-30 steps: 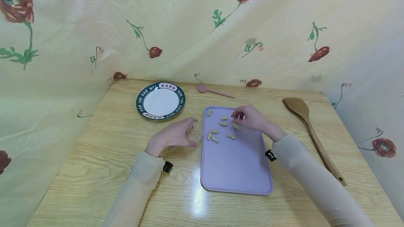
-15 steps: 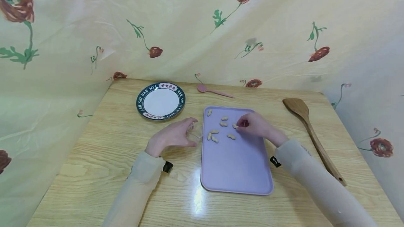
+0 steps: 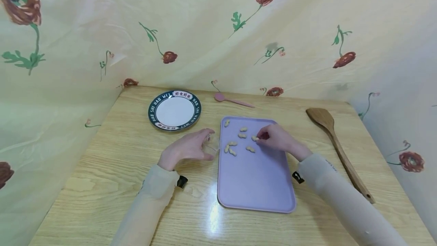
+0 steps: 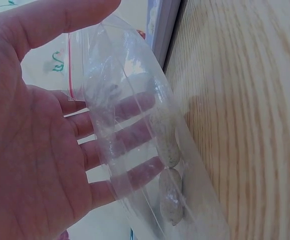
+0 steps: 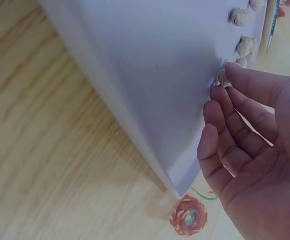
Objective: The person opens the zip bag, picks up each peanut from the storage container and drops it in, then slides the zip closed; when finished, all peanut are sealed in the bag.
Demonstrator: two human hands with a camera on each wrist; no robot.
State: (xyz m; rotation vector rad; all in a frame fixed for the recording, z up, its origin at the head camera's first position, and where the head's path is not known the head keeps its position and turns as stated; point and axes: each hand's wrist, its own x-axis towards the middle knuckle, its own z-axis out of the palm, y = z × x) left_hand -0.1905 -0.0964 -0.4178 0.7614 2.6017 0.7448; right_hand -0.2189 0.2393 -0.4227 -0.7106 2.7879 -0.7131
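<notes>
Several unshelled peanuts (image 3: pixel 250 149) lie scattered over the far half of a lilac tray (image 3: pixel 256 185). My right hand (image 3: pixel 278 138) is over the tray's right side, thumb and fingertips pinching a peanut (image 5: pixel 224 79) that appears to be still on the tray. Left of the tray, my left hand (image 3: pixel 187 147) holds a clear zip bag (image 4: pixel 129 100) with a red seal line, between thumb and fingers. The bag's near part is against the palm side, and the fingers show through the plastic. Inside the bag rest peanuts (image 4: pixel 170 197), two of them plain to see.
A white plate with a dark green lettered rim (image 3: pixel 158 103) is at the back left. Behind the tray lies a pink spoon (image 3: pixel 233 101). Along the right side of the wooden table (image 3: pixel 102 185) lies a wooden spatula (image 3: pixel 336 143). A flowered cloth (image 3: pixel 205 41) hangs behind.
My right hand has come down and slightly right onto a peanut at the tray's right side, and its fingertips now pinch it. The left hand and bag stay in place.
</notes>
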